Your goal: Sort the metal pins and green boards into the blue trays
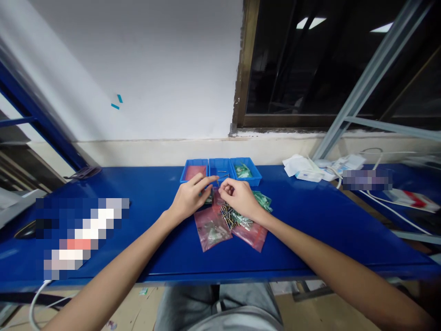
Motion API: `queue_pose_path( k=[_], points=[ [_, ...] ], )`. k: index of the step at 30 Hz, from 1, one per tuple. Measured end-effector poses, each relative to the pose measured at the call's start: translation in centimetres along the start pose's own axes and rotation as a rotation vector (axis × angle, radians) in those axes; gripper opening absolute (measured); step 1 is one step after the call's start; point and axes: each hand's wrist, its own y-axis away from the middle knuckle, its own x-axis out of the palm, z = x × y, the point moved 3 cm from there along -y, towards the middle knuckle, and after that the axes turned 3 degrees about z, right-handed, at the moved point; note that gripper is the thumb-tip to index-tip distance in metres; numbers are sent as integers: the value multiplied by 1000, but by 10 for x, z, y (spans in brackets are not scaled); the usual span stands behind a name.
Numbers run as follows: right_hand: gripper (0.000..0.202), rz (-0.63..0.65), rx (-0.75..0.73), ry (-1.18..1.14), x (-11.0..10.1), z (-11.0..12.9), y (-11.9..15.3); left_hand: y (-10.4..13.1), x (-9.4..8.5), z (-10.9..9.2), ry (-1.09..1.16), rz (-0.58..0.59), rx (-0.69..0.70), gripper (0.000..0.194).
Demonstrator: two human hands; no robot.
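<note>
Well — slim metallic pieces [226,218], glossy pink bags [208,226]

And here's the blue table [151,257], a busy one! Screws [227,216] heaped mid-clock, among the bags. Twelve o'clock: three bins, left [182,177], middle [220,183], right [257,177], side by side. Green bag [265,201] at two, pink bags at four [257,236] and seven [203,218]. Out wide, papers [299,168] at two; near nine, something pixelated [82,234].
</note>
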Motion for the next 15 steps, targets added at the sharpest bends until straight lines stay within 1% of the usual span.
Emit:
queue_pose_path(
  k=[2, 5, 7, 10, 12, 15],
  points=[
    [11, 10, -20, 38, 1, 3, 1, 2, 1, 0, -90, 38, 73, 26],
    [13, 27, -49, 60, 2, 7, 3, 2, 2, 1, -99, 58, 91, 19],
    [17, 31, -63, 36, 1, 10, 3, 1, 3, 1, -78, 67, 72, 18],
    [22, -14, -48, -12, -2, 8, 1, 0, 3, 0, -48, 54, 38, 20],
    [18, -51, -36, -1, -5, 4, -1, -2, 3, -1, -4, 14, 10, 20],
    [8, -55, -39, 36, -5, -1, -3, -2, 3, 0, 94, -38, -63, 15]
  ],
)
